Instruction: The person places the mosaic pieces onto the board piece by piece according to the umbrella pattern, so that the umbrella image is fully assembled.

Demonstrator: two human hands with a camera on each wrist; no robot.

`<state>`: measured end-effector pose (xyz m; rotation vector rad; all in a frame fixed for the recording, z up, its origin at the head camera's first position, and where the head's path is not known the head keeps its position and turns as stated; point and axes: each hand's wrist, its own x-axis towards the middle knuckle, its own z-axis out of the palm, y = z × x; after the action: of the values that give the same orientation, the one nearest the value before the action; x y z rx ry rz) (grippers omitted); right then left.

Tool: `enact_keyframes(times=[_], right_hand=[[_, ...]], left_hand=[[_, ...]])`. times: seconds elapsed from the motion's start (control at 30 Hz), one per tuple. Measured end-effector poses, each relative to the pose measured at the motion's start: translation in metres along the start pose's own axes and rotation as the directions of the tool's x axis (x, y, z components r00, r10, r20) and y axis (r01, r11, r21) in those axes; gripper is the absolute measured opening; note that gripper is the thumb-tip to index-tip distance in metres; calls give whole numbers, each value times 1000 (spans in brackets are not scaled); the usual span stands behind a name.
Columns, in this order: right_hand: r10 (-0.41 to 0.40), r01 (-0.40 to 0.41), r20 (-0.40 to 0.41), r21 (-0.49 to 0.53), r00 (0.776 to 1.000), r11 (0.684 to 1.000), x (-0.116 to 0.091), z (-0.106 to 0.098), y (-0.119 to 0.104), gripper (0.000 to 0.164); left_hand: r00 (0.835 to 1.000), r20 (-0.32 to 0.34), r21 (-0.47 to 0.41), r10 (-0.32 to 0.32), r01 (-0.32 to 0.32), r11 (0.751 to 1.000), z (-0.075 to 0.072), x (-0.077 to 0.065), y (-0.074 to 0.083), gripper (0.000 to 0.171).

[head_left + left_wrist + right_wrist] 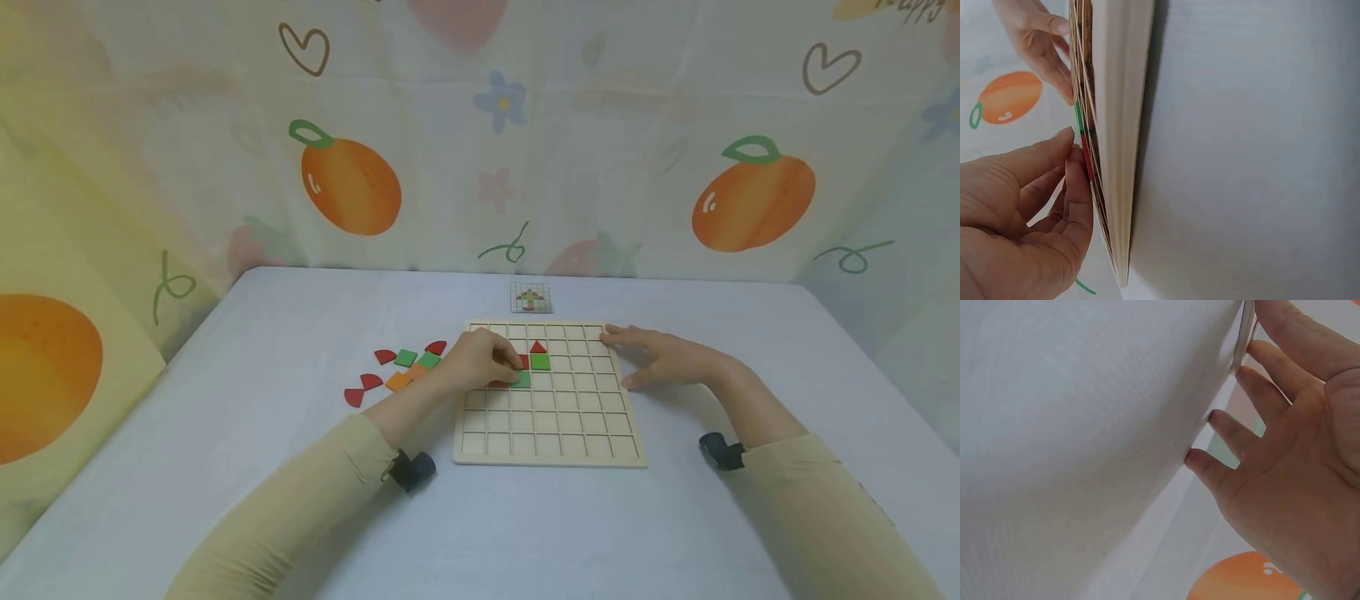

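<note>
My left hand (480, 360) is over the left part of a light wooden grid board (551, 450), its thumb and fingertips touching flat pieces there. In the left wrist view, thumb and fingertips come close together at a red piece (1087, 156) lying in the board; nothing shows lifted between them. A green square (520, 380) lies by the thumb, another green square (540, 362) to its upper right, and a red triangle (537, 347) above that. Part of the red pieces is hidden by the hand. My right hand (671, 357) rests with spread fingers at the board's right edge.
Left of the board lie loose pieces on the white table (247, 400): several red quarter circles (371, 382), green squares (406, 357) and orange squares (398, 382). A small pattern card (530, 297) lies behind the board. A printed cloth (600, 150) hangs behind the table.
</note>
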<state>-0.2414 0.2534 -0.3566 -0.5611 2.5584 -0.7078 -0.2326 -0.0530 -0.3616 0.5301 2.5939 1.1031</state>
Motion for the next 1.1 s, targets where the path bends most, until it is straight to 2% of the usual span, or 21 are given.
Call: enact_keyframes(times=[0.23,0.5,0.8,1.1], right_hand=[[-2,2,-2,-1,1000,1000,0,0,0,79],[-2,2,-2,-7,1000,1000,-1,1,-1,78],[0,0,-2,-8,1000,1000,-1,1,-1,79],[-5,5,-2,-9,1000,1000,-1,1,-1,78]], left_hand=[[1000,11,-7,12,-12,1000,-2,1,-3,9],[998,-65,-73,11,-16,997,-8,1,-2,14],[989,-144,-63,15,-24,998,-37,-6,-3,18],[987,-156,-57,-41,33,998,-66,-15,-24,19]])
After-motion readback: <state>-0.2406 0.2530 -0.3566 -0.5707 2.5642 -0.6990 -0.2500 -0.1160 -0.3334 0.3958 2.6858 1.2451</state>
